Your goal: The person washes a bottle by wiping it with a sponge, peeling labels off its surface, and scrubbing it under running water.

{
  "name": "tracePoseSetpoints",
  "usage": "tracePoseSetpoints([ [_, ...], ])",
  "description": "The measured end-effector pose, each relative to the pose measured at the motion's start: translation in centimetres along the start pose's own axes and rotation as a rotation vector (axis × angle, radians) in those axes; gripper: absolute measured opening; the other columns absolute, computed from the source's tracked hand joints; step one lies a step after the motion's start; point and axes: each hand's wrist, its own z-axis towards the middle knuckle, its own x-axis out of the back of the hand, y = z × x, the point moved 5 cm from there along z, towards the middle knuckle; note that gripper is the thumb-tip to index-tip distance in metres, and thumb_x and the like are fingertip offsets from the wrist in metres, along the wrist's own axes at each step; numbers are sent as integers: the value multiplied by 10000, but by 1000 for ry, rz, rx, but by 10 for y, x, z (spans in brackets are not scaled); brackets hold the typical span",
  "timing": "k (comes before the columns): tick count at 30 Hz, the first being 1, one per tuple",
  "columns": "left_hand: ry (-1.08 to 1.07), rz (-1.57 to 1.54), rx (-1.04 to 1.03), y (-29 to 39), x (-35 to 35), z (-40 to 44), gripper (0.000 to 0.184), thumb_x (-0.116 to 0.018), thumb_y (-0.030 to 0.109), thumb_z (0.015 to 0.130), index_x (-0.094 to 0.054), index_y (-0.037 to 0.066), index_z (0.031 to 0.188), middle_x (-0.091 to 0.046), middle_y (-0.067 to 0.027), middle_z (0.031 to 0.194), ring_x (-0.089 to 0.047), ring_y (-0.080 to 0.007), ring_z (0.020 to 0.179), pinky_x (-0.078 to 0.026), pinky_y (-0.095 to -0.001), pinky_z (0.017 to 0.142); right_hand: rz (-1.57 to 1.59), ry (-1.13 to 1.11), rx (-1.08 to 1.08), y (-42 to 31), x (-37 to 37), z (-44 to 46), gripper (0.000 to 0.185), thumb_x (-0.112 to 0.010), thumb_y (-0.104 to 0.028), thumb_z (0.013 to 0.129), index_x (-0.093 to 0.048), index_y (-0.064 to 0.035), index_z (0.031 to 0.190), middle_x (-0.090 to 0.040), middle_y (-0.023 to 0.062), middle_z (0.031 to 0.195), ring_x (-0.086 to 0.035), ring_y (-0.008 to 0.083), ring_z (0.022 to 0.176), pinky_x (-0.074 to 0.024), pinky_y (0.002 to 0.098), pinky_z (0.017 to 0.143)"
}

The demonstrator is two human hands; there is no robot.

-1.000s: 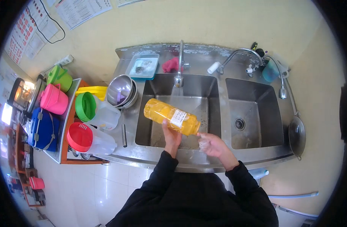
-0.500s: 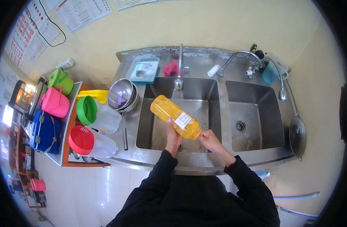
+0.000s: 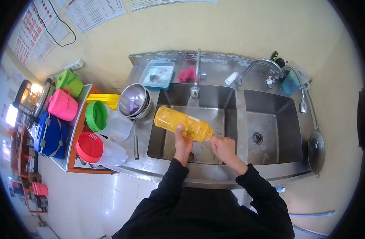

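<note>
A yellow bottle (image 3: 178, 122) is held tilted over the left sink basin (image 3: 166, 147), its narrow end toward the lower right. My left hand (image 3: 183, 144) supports it from below, thumb against its side. At the bottle's mouth end, the fingers of my right hand (image 3: 224, 149) are closed round the tip; whatever else they hold is hidden. Water sprays from the left faucet (image 3: 194, 92) behind the bottle. Part of a white label shows on the bottle's upper side.
Nested metal bowls (image 3: 133, 99), a green-rimmed container (image 3: 96, 116) and a red-rimmed container (image 3: 89, 147) stand at the left. Behind the basin are a plastic tray (image 3: 157, 75) and a pink cloth (image 3: 187, 74). A strainer (image 3: 316, 152) hangs right of the right basin (image 3: 274, 127).
The bottle has rolled, so its label now faces more upward and shows less. Its tilt is shallower than half a second ago. Water spray is visible again under the faucet.
</note>
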Motion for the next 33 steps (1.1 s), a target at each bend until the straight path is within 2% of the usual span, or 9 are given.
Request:
tracePoseSetpoints([
  [3, 109, 97, -42, 0, 7, 5, 502, -644, 344, 878, -467, 105, 1283, -551, -55, 1214, -517, -233, 1172, -414, -428, 1017, -151, 142, 181, 4, -7, -3, 91, -568, -210, 873, -596, -140, 821, -581, 42, 572, -588, 210, 501, -411, 355, 482],
  [6, 208, 125, -100, 10, 2, 2, 420, -648, 164, 886, -463, 68, 1251, -562, -69, 1179, -574, -227, 1076, -487, -387, 927, -225, 288, 239, 18, -6, -3, 113, -563, -201, 879, -576, -130, 791, -579, 22, 582, -588, 190, 504, -403, 333, 492],
  [15, 422, 235, -315, 17, 39, 33, 531, -695, 71, 837, -411, 93, 1285, -559, -75, 1188, -587, -225, 1055, -520, -400, 880, -193, 127, 71, 23, -8, -27, 144, -565, -230, 879, -600, -125, 788, -566, 60, 533, -577, 252, 475, -423, 382, 492],
  [18, 514, 107, -249, 1, 60, 34, 522, -699, 69, 833, -424, 102, 1276, -558, -82, 1189, -586, -238, 1059, -518, -411, 886, -204, -2, -50, 20, 14, -29, 148, -581, -209, 850, -616, -132, 728, -603, 86, 562, -603, 253, 494, -445, 379, 503],
  [21, 533, 117, -104, 4, 83, 38, 492, -694, 185, 854, -447, 125, 1274, -556, -80, 1195, -580, -258, 1079, -516, -446, 881, -205, -47, -119, 41, 28, -33, 155, -571, -228, 872, -638, -138, 766, -607, 95, 576, -613, 274, 515, -457, 401, 503],
  [24, 363, -10, 142, 7, 103, 44, 533, -660, 392, 858, -462, 146, 1287, -550, -86, 1228, -559, -287, 1123, -483, -503, 914, 112, -5, -167, 41, 50, -26, 199, -531, -229, 915, -637, -119, 788, -601, 124, 605, -612, 303, 541, -455, 409, 518],
  [27, 341, -145, 223, 6, 102, 41, 616, -610, 541, 835, -467, 163, 1299, -542, -91, 1264, -528, -307, 1167, -434, -547, 958, 398, -17, -199, 20, 59, 0, 234, -494, -228, 943, -622, -96, 798, -596, 142, 642, -614, 321, 582, -448, 415, 535],
  [30, 336, -233, 273, -2, 107, 40, 640, -607, 555, 828, -463, 157, 1307, -530, -101, 1290, -503, -313, 1197, -390, -559, 999, 536, 50, -80, -17, 42, 50, 241, -486, -216, 945, -609, -75, 793, -599, 163, 681, -617, 338, 638, -444, 419, 561],
  [33, 312, -244, 282, -1, 101, 33, 622, -590, 551, 839, -463, 148, 1296, -529, -119, 1293, -499, -333, 1202, -362, -586, 1015, 536, 140, 97, -59, 19, 118, 201, -484, -196, 940, -634, -65, 913, -630, 154, 742, -630, 344, 690, -460, 405, 589],
])
